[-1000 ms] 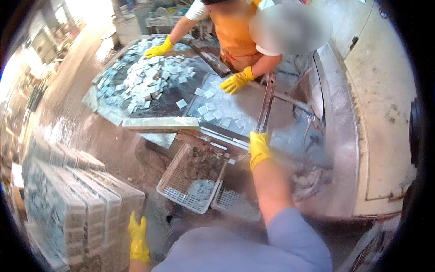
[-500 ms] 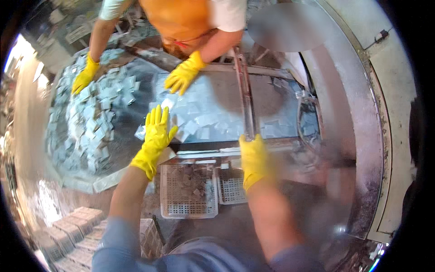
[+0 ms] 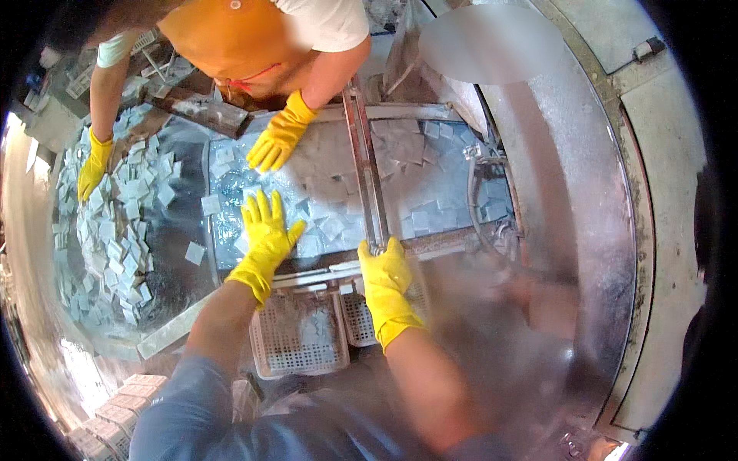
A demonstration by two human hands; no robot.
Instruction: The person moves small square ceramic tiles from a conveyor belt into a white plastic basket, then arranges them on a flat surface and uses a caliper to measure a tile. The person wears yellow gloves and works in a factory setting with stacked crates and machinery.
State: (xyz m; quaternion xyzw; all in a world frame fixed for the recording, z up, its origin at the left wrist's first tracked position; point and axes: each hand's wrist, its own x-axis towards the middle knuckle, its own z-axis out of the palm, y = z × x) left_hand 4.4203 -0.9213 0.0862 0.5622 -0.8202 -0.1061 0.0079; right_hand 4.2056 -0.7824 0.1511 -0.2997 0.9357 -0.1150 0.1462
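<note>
My left hand, in a yellow rubber glove, is open with fingers spread, over the near left end of a shallow water trough. Small pale square tiles lie in the water beside and beyond it. My right hand, gloved alike, is closed on the near end of a metal bar that spans the trough. Across from me, a person in an orange apron has one yellow-gloved hand over the trough and the other on a heap of tiles.
Two perforated plastic baskets sit below the trough's near edge, with pieces inside. A single tile lies on the dark surface between heap and trough. A hose curves at the trough's right end. Stacked pale blocks stand at lower left.
The view has shifted, so most things sit farther left. My left hand has moved rightward over the trough, where the water now looks disturbed. My right hand stays on the bar.
</note>
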